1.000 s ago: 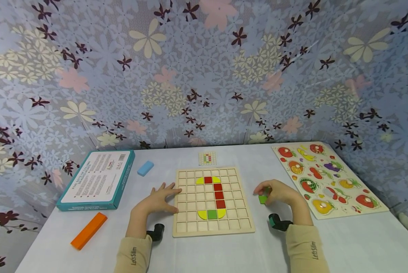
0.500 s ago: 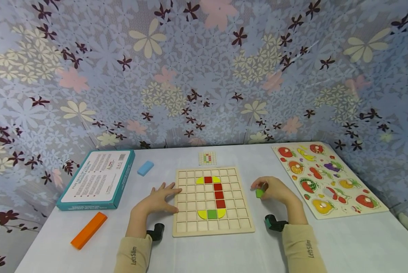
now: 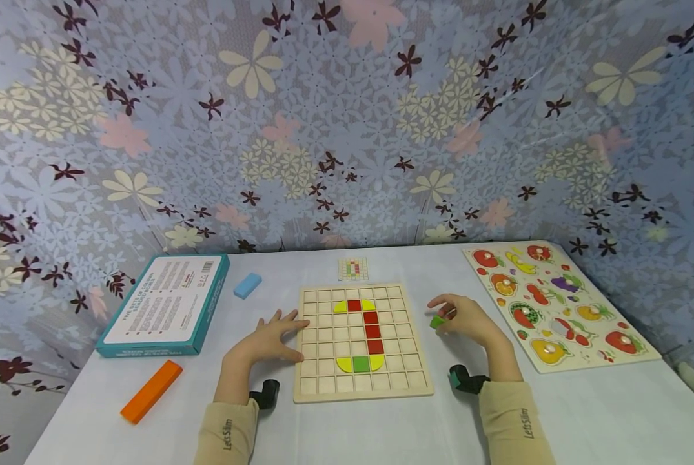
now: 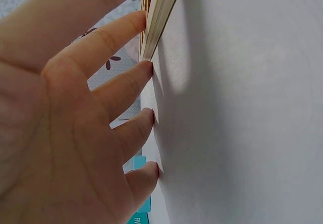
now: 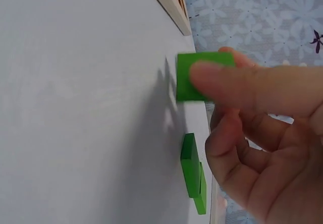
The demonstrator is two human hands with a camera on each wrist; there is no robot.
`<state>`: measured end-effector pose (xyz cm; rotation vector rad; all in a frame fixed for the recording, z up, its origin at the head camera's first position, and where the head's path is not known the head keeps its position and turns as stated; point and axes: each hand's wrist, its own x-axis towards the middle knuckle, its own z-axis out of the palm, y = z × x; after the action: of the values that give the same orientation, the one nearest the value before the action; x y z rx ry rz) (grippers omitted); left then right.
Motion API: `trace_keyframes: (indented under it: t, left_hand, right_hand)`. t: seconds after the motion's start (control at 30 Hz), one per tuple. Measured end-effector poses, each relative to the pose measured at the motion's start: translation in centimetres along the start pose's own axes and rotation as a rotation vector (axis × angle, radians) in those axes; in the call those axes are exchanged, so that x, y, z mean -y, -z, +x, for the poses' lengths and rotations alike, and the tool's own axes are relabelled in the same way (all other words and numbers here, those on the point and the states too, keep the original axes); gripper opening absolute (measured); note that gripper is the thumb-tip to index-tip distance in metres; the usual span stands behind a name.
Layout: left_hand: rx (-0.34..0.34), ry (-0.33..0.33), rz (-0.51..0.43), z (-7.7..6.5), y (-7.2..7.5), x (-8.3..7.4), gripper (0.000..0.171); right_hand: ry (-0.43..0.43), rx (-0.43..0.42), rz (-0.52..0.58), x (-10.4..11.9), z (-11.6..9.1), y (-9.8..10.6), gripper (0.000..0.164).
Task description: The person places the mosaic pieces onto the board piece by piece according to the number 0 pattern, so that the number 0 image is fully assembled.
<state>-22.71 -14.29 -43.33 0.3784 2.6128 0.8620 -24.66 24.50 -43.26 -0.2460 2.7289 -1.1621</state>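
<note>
My right hand [image 3: 465, 318] pinches a green square tile [image 3: 437, 321] to the right of the grid board. In the right wrist view the thumb lies over the tile [image 5: 184, 77], which is raised off the white table. Two more green pieces [image 5: 192, 171] rest on the table below that hand. My left hand [image 3: 268, 339] lies with fingers spread, thumb and index finger at the left edge of the wooden grid board [image 3: 326, 391]. On the board are red squares [image 3: 372, 332], a green square [image 3: 361, 364] and yellow quarter-round pieces [image 3: 345, 365].
Behind the board lies a small pattern card [image 3: 353, 269]. A teal box [image 3: 161, 307], a blue block [image 3: 247, 285] and an orange bar [image 3: 152, 392] are on the left. At the right is a fruit puzzle board [image 3: 561, 307]; a flowered cloth hangs behind.
My right hand has lifted slightly away from me and toward the board, carrying the green tile. The left hand has stayed in place at the board's edge.
</note>
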Motion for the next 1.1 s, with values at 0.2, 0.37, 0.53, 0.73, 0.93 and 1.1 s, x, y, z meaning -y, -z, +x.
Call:
trace_keyframes:
  t: [0.2, 0.37, 0.53, 0.73, 0.93, 1.1]
  left_hand:
    - [0.001, 0.001, -0.001, -0.2, 0.1, -0.2, 0.071]
    - [0.006, 0.008, 0.000, -0.2, 0.1, -0.2, 0.071]
    - [0.013, 0.009, 0.004, -0.3, 0.0, 0.0, 0.071]
    - [0.012, -0.003, -0.001, -0.2, 0.0, 0.0, 0.071]
    - [0.006, 0.001, -0.002, -0.1, 0.0, -0.1, 0.071]
    - [0.008, -0.002, 0.002, -0.1, 0.1, -0.1, 0.072]
  right_hand:
    - [-0.024, 0.001, 0.140, 0.3, 0.1, 0.2, 0.043]
    - [-0.038, -0.019, 0.208, 0.7, 0.2, 0.1, 0.038]
    - [-0.044, -0.012, 0.247, 1.8, 0.3, -0.2, 0.032]
    - [-0.029, -0.011, 0.275, 3.3, 0.7, -0.7, 0.030]
    - [0.014, 0.003, 0.290, 4.6, 1.3, -1.8, 0.027]
    - [0.039, 0.024, 0.320, 5.7, 1.9, -3.0, 0.024]
